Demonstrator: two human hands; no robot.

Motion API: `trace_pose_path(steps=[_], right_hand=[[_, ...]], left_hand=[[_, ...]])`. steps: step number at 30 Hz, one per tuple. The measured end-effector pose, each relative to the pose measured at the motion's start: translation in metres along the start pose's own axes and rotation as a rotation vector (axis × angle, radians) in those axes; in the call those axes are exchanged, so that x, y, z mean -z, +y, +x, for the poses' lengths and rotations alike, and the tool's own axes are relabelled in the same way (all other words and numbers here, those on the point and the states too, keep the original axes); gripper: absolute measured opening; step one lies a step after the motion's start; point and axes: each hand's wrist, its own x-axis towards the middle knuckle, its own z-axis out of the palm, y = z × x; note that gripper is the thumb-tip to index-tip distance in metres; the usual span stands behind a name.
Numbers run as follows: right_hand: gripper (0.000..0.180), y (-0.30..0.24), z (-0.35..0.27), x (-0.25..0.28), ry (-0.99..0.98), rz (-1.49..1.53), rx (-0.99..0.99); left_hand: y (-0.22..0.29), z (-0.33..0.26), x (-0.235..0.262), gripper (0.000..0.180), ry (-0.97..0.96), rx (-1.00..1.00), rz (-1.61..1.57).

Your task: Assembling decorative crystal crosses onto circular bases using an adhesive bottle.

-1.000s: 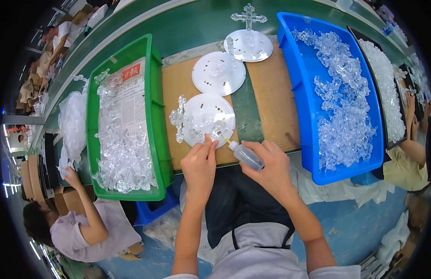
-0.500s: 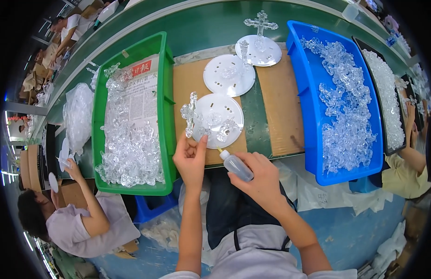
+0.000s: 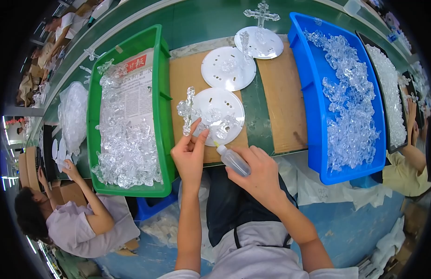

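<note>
My left hand [image 3: 188,156] is closed in a pinch at the near edge of a round white disc [image 3: 215,100], on a small clear plastic piece [image 3: 202,126] partly hidden by the fingertips. In my right hand [image 3: 258,174] is a translucent squeeze bottle [image 3: 236,161] with a white cap and a thin yellowish tip, tilted toward the left fingertips. A clear ornate cross [image 3: 188,111] stands at the disc's left edge, just above my left hand. Other clear pieces [image 3: 225,125] are on the disc, which has several small holes.
A green bin [image 3: 165,139] on the left holds clear parts on newspaper. On the right, a blue bin [image 3: 318,139] holds more, beside a black tray [image 3: 380,93]. Farther back are two white discs [image 3: 220,76], with a clear cross [image 3: 262,17] upright. Co-workers [image 3: 90,223] sit at both sides.
My left fingers have shifted, the index finger now reaching farther up onto the disc. The bottle has moved slightly up and left, its tip nearer the left fingers. The whole view has shifted a little.
</note>
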Motion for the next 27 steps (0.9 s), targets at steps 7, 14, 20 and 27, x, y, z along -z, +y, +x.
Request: trace_pose_path(steps=[7, 14, 20, 27], right_hand=[[0.034, 0.000, 0.001, -0.002, -0.007, 0.004, -0.009], [0.035, 0.001, 0.002, -0.006, -0.007, 0.000, 0.011], [0.039, 0.001, -0.002, 0.012, -0.056, 0.016, -0.002], [0.049, 0.033, 0.024, 0.040, 0.274, 0.233, -0.125]], left_hand=[[-0.002, -0.001, 0.000, 0.031, 0.014, 0.015, 0.004], [0.000, -0.001, -0.001, 0.033, 0.007, 0.021, 0.030], [-0.003, -0.006, 0.000, 0.032, 0.025, -0.039, 0.099], [-0.007, -0.008, -0.004, 0.033, 0.047, -0.064, 0.117]])
